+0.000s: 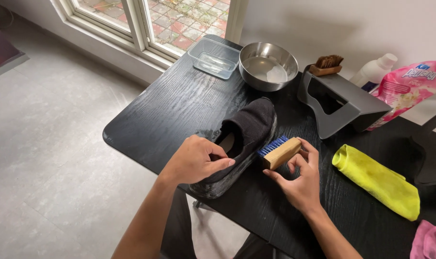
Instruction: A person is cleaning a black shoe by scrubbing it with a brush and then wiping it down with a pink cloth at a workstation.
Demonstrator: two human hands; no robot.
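Observation:
A black knit slip-on shoe (249, 127) lies on its side on the black table (179, 103), its sole edge wet and soapy. My left hand (196, 160) grips the shoe at its heel opening. My right hand (302, 180) holds a wooden brush (281, 152) with blue bristles, and the bristles press against the side of the shoe near the sole.
At the back stand a clear plastic tub (214, 57) and a steel bowl (268, 66) of water. A grey stand (343, 103) carries a small brown brush (327, 64). A white bottle (374, 72), a pink pouch (410, 86), a yellow cloth (376, 180) and a pink cloth (429, 240) lie at right.

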